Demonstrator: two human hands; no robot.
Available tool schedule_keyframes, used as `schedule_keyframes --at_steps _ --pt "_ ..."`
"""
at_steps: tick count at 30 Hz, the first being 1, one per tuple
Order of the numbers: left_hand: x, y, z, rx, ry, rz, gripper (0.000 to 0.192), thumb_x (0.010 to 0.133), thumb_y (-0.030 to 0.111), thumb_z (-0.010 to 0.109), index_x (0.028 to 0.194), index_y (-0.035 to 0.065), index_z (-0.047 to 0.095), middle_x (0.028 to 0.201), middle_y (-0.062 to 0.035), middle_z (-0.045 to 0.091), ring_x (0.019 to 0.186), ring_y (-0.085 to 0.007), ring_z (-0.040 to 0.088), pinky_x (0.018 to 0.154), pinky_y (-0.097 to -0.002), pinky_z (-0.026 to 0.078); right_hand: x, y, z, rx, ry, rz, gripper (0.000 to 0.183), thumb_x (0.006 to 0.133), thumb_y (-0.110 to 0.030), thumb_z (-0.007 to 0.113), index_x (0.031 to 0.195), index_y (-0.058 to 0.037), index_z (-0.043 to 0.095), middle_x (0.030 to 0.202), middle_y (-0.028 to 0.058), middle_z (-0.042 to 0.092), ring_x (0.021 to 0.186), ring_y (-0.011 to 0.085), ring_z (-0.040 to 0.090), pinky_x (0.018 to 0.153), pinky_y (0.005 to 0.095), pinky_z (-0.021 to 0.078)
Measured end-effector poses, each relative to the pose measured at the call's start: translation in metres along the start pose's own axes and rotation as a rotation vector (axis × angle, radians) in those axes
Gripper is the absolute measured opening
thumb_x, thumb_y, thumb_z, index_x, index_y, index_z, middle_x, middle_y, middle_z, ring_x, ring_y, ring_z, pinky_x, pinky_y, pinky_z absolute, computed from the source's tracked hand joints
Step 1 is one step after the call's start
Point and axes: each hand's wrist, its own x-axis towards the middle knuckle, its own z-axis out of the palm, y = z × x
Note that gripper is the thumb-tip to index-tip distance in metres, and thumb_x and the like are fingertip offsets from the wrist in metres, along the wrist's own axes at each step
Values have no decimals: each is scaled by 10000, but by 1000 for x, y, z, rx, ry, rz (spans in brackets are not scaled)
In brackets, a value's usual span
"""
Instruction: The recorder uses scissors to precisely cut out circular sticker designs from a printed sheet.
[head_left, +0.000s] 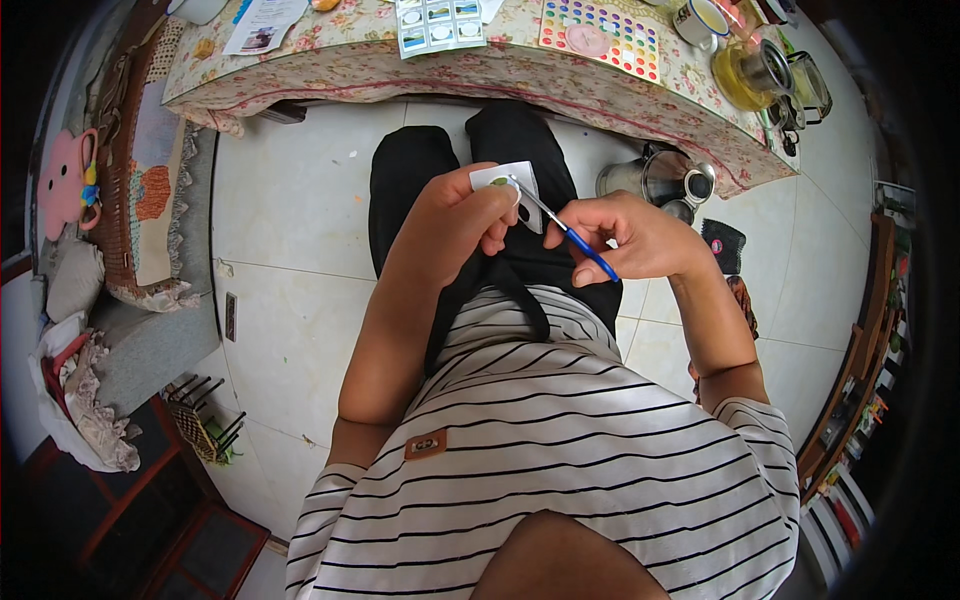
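My left hand (480, 210) pinches a small piece of white paper (531, 180) with a printed round picture on it, partly hidden by my thumb. Above my lap, my right hand (622, 236) grips a pair of scissors (581, 244) by their blue handles. The metal blades point up and left and meet the paper near the printed circle. A dark gap shows in the paper's lower part. How far apart the blades are is too small to tell.
A table with a floral cloth (337, 75) spans the front, holding a printed picture sheet (442, 34), a sheet of coloured dots (630, 49), an enamel mug (701, 22) and a glass teapot (739, 75). A metal kettle (652, 180) stands on the floor at right. A cushioned bench (161, 322) is at left.
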Motion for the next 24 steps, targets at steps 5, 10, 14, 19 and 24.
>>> schedule_keyframes --at_steps 5,10,14,19,24 --pt "0 3 2 -22 2 -14 154 821 117 483 684 45 495 578 -30 476 468 -101 438 469 -234 393 0 2 1 75 -5 6 288 756 -185 732 942 -27 579 593 -80 372 526 19 306 463 200 237" --pt "1 1 1 -73 3 -6 164 822 116 477 674 46 491 573 -31 474 465 -112 440 475 -245 397 1 1 3 58 2 -4 287 763 -176 726 955 -26 574 599 -83 361 536 18 300 471 196 242" --pt "2 1 1 -73 14 -2 164 821 113 477 672 47 491 571 -33 473 463 -114 438 477 -247 398 2 8 7 216 -1 0 287 763 -176 725 959 -30 575 599 -82 352 537 22 294 478 194 245" --pt "2 -5 -5 -136 -49 11 129 802 112 515 702 40 552 620 -2 515 502 -57 453 464 -207 387 2 3 5 125 6 11 300 754 -195 735 951 -31 581 595 -78 370 532 23 306 469 199 243" --pt "3 0 -4 -44 -35 -36 135 803 110 505 689 41 525 595 -9 492 482 -72 442 459 -214 377 2 1 0 15 9 35 309 745 -207 744 942 -30 584 585 -76 385 522 23 314 456 206 237"
